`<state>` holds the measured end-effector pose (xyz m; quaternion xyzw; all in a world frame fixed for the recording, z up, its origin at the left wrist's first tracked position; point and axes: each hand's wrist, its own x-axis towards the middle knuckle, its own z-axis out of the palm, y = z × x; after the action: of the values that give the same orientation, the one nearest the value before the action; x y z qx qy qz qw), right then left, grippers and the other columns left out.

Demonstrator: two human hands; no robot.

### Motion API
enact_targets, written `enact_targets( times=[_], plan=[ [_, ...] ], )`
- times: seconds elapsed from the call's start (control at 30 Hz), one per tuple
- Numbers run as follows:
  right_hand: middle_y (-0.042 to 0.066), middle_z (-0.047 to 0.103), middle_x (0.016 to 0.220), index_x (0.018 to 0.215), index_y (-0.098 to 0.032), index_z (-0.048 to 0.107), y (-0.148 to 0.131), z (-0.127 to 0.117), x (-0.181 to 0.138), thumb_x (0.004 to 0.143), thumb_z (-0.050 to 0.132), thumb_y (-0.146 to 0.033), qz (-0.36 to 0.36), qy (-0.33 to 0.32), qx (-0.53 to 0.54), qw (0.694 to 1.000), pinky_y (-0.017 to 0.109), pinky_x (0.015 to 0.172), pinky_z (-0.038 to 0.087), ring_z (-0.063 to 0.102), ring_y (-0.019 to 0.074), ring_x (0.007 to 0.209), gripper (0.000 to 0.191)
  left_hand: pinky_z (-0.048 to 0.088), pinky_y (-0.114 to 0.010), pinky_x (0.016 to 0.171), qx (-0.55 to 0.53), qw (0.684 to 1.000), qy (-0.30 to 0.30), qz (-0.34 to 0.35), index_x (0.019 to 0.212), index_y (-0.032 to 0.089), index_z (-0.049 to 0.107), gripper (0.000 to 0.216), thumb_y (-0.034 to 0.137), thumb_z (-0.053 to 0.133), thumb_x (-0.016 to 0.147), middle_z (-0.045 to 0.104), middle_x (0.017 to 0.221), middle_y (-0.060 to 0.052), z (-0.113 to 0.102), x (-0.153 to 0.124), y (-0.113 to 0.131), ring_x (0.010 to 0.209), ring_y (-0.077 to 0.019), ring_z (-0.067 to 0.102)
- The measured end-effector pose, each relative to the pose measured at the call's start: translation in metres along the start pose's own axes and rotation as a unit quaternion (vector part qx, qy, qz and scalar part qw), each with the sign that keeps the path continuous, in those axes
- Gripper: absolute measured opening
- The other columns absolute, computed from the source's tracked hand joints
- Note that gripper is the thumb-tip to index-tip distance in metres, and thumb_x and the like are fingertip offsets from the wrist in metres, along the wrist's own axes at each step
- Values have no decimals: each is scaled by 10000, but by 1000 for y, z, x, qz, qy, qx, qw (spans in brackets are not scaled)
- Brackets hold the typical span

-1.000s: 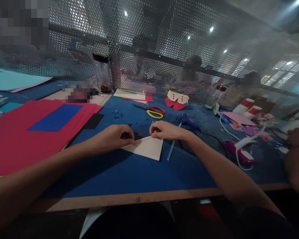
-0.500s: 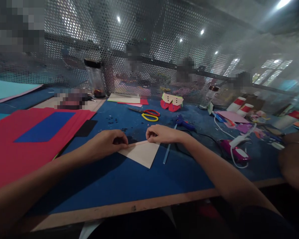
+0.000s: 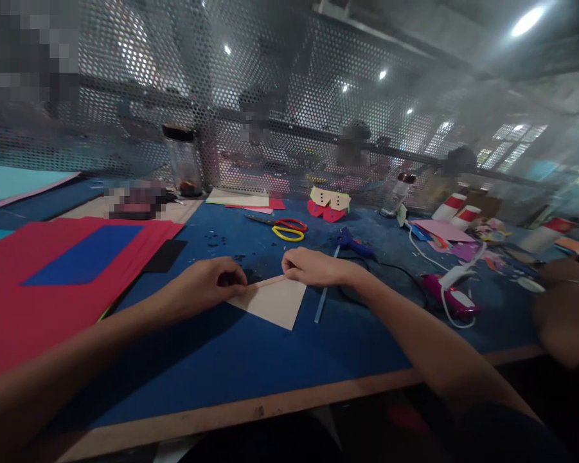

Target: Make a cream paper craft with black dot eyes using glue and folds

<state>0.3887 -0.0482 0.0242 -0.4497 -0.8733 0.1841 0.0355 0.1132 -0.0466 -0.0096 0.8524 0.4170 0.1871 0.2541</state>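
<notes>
A cream sheet of paper (image 3: 274, 304) lies on the blue tabletop, its far edge turned up in a narrow fold. At that edge's left end, my left hand (image 3: 220, 281) pinches the paper between thumb and fingers. My right hand (image 3: 311, 265) is closed on the same edge farther right, knuckles up, with its fingertips partly hidden. Just beyond the hands are scissors (image 3: 289, 229) with one red and one yellow handle. A thin pale blue glue stick (image 3: 322, 302) rests right of the paper, its far end by a blue glue gun (image 3: 354, 243).
Red sheets (image 3: 72, 315) with a blue rectangle (image 3: 89, 254) spread on the left, beside a black piece (image 3: 165, 256). A red and cream paper craft (image 3: 328, 204) stands at the back. On the right are a magenta device (image 3: 448, 297) with white cord and another person's arm (image 3: 566, 308).
The view has shifted slightly. Both hands keep their hold on the folded edge, and my right hand looks more closed and pressed down over the paper.
</notes>
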Motion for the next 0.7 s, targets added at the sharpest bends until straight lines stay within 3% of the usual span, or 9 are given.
enact_targets(
  times=[0.13,0.4,0.47,0.6,0.7],
  plan=[
    [38,678,937,945,-180,608,-1,-3,-3,922,558,-166,-4,8,48,999,258,670,383,585,166,802,57,475,-268,639,15,1000,8,-25,896,228,746,255,449,620,874,751,787,-14,-5,-1,2,712,-201,675],
    [15,703,892,963,-182,660,-5,-3,-6,921,596,-201,-20,66,105,992,260,724,456,628,158,802,78,524,-294,672,-52,998,12,-24,1004,201,741,327,462,597,869,785,893,-55,-13,3,-4,785,-225,708],
    [49,709,989,1002,-179,661,-4,0,-8,935,588,-198,-17,96,98,990,301,819,477,643,187,902,100,507,-289,618,-61,997,2,-35,1049,195,743,360,464,582,874,778,878,-57,-14,4,-7,698,-204,679],
    [113,646,1219,1119,-194,618,-7,6,-19,961,551,-132,-64,228,23,971,400,1050,428,574,243,1198,182,487,-288,569,-92,994,6,-55,1029,184,749,379,487,603,854,759,857,-55,-16,6,-11,573,-159,603],
    [109,633,1251,1180,-214,593,-13,12,-30,977,535,-102,-107,247,-48,962,411,1077,408,535,251,1253,239,485,-284,559,-119,991,12,-62,1021,175,750,379,487,635,839,741,840,-55,-20,7,-11,562,-146,589]
  ],
)
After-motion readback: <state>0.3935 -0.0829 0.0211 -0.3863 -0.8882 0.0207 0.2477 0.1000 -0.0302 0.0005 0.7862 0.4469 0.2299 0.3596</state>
